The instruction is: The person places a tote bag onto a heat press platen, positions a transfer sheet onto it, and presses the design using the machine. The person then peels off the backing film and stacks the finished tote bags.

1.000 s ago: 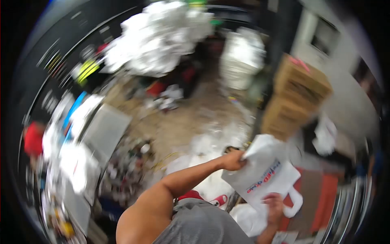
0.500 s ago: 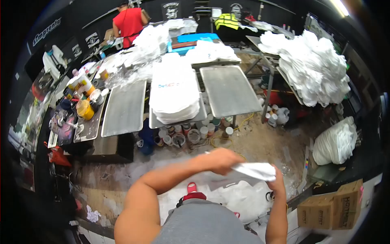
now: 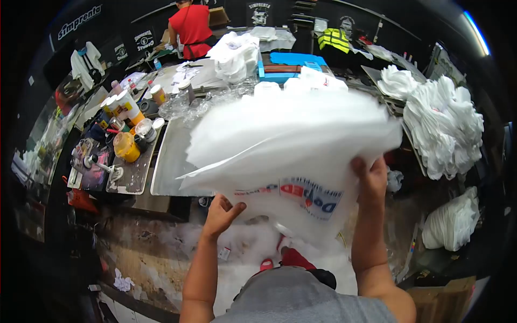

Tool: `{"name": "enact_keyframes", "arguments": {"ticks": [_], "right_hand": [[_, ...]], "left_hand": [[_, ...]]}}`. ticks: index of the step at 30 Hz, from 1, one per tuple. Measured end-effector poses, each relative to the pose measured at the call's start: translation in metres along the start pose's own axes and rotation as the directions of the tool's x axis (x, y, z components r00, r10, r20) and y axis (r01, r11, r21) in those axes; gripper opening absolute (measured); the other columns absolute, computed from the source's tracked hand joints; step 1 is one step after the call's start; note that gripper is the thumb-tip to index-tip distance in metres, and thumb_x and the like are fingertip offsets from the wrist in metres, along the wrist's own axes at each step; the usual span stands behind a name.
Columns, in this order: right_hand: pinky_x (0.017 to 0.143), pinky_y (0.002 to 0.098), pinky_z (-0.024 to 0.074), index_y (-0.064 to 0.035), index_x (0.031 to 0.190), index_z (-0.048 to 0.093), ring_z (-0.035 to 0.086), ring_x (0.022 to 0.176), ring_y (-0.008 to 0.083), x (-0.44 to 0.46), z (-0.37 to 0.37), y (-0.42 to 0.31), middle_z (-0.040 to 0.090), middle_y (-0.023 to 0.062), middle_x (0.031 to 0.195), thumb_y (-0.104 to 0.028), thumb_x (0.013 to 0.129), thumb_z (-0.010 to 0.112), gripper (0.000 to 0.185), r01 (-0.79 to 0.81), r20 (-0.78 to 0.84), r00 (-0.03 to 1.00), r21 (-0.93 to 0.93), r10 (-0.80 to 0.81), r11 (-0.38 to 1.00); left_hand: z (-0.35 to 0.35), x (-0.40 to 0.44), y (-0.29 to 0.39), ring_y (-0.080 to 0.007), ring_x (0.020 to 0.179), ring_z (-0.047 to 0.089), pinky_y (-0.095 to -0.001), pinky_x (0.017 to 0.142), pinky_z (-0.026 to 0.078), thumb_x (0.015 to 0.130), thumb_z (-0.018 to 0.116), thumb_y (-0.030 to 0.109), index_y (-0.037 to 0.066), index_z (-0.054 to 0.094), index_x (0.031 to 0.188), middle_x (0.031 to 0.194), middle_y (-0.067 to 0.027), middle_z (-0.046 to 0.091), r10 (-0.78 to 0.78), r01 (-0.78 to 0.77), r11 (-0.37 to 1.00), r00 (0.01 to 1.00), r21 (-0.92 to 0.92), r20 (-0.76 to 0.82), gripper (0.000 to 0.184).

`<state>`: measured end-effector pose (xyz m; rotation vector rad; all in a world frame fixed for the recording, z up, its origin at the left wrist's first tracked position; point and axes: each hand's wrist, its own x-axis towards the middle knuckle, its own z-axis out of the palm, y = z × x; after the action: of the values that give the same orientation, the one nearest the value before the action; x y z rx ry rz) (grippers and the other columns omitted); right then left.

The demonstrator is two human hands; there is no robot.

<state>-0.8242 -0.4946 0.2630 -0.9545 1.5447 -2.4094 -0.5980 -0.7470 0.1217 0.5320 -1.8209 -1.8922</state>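
A white printed bag [image 3: 285,167], with red and blue lettering near its lower edge, is spread out in front of me and blurred in part. My right hand [image 3: 370,175] grips its right side, the thumb against the material. At its lower left edge is my left hand [image 3: 222,214], thumb and fingers apart; its palm faces the bag and no grip shows. Behind the bag, a grey board [image 3: 171,161] shows in part, and whatever else lies there is hidden.
A person in red [image 3: 191,29] stands at the far table. Paint tubs [image 3: 126,146] crowd the left table. A white heap [image 3: 444,124] is at the right, a full sack [image 3: 451,220] below it, and cardboard boxes [image 3: 444,301] at the bottom right.
The view has swung from the boxes towards the tables. The folded-looking white bag has opened out wide. My left hand has moved left with its fingers apart; my right hand has risen.
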Motion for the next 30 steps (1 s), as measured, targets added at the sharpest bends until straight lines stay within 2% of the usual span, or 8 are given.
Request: {"name": "enact_keyframes", "arguments": {"ticks": [3,6,8,13,18,25,28,30], "right_hand": [[0.082,0.0297,0.0496,0.0008,0.12,0.056,0.062,0.094,0.0165,0.082,0.023,0.018,0.065,0.0105,0.106,-0.029,0.086,0.073,0.047,-0.018,0.002,1.0,-0.14,0.019,0.99],[0.079,0.0282,0.0491,0.0022,0.117,0.057,0.061,0.091,0.0157,0.176,0.026,0.093,0.065,0.0114,0.104,-0.028,0.086,0.073,0.047,-0.126,0.04,0.99,-0.197,0.136,0.972],[0.078,0.0292,0.0494,0.0044,0.115,0.056,0.062,0.09,0.0177,0.232,0.024,0.164,0.066,0.0133,0.103,-0.029,0.083,0.074,0.05,-0.178,0.034,0.98,-0.297,0.196,0.938],[0.092,0.0371,0.0478,0.0057,0.122,0.052,0.062,0.107,0.034,0.282,-0.054,0.4,0.063,0.0242,0.114,-0.037,0.076,0.077,0.068,-0.393,-0.123,0.874,-0.749,0.471,0.533],[0.099,0.0405,0.0447,0.004,0.131,0.046,0.057,0.118,0.0386,0.24,-0.071,0.429,0.058,0.0286,0.125,-0.027,0.078,0.072,0.067,-0.409,-0.125,0.892,-0.633,0.434,0.657],[0.098,0.0437,0.0446,-0.0032,0.132,0.047,0.055,0.117,0.041,0.231,-0.039,0.387,0.057,0.0254,0.126,-0.018,0.08,0.069,0.058,-0.317,-0.154,0.93,-0.798,0.334,0.513],[0.097,0.0442,0.0456,-0.0045,0.13,0.051,0.054,0.116,0.0387,0.211,-0.035,0.363,0.056,0.0217,0.126,-0.02,0.082,0.069,0.053,-0.138,-0.131,0.99,-0.877,0.049,0.46],[0.095,0.0428,0.0466,-0.0047,0.128,0.053,0.054,0.115,0.0358,0.189,-0.043,0.339,0.056,0.0199,0.126,-0.02,0.083,0.069,0.05,-0.145,-0.166,0.986,-0.893,-0.011,0.426]], "left_hand": [[0.001,0.034,0.008,-0.0184,0.099,0.06,-0.0317,0.087,0.047,0.084,0.076,0.027,0.0,0.057,0.12,0.109,-0.0089,0.065,0.093,-0.07,0.941,0.994,0.332,-0.054,0.049],[0.003,0.098,-0.009,-0.0195,0.1,0.06,-0.0326,0.089,0.047,0.086,0.073,0.023,0.0,0.055,0.122,0.109,-0.0111,0.065,-0.055,0.07,0.994,0.985,0.087,-0.165,0.046],[-0.004,0.147,-0.048,-0.0203,0.097,0.062,-0.0318,0.086,0.048,0.087,0.069,0.02,-0.001,0.053,0.124,0.106,-0.0137,0.067,0.007,0.04,0.974,0.977,0.221,-0.211,0.045],[-0.014,0.204,-0.113,-0.0184,0.077,0.063,-0.0319,0.071,0.051,0.083,0.069,0.016,0.0,0.051,0.124,0.088,-0.0117,0.067,-0.152,0.284,0.769,0.951,0.573,-0.268,0.047],[-0.021,0.199,-0.119,-0.011,0.065,0.055,-0.0275,0.062,0.048,0.08,0.07,0.014,0.002,0.048,0.125,0.076,-0.0057,0.059,-0.335,0.415,0.842,0.903,0.344,-0.27,0.051],[-0.035,0.208,-0.107,-0.0111,0.065,0.056,-0.0254,0.062,0.047,0.082,0.069,0.013,0.002,0.047,0.124,0.078,-0.0032,0.057,-0.371,0.394,0.872,0.919,0.292,-0.135,0.049],[-0.047,0.22,-0.107,-0.0115,0.068,0.057,-0.0257,0.062,0.048,0.083,0.068,0.012,0.003,0.05,0.122,0.085,-0.0056,0.058,-0.281,0.3,0.887,0.954,0.35,-0.107,0.044],[-0.057,0.237,-0.098,-0.0109,0.075,0.057,-0.026,0.063,0.049,0.084,0.067,0.012,0.003,0.055,0.118,0.098,-0.0089,0.059,0.014,0.005,0.871,0.999,0.491,-0.035,0.037]]}}
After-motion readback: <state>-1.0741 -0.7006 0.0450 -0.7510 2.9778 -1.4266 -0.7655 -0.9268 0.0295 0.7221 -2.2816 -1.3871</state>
